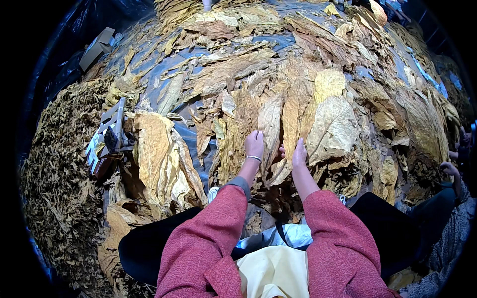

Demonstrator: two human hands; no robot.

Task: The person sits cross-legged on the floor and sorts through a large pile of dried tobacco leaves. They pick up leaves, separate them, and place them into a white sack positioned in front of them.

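Observation:
Both my hands are over a bed of dried tobacco leaves in front of my lap. My left hand (254, 144), with a bangle at the wrist, is closed at the left edge of a long brown tobacco leaf (270, 119). Fingertips show at that leaf's other edge, and it hangs down between my hands. My right hand (299, 154) is held upright with its fingers stretched out, just right of the leaf. Beside it lies a broad pale leaf (334, 126), with a yellower leaf (329, 84) beyond.
At my left stand a bundle of large leaves (158, 154), a striped box-like item (107, 134) and a big heap of shredded-looking leaf (62, 184). A cardboard box (97, 48) sits at the far left. Another person's hand (449, 169) shows at the right edge. Dark sheeting (191, 141) lies under the leaves.

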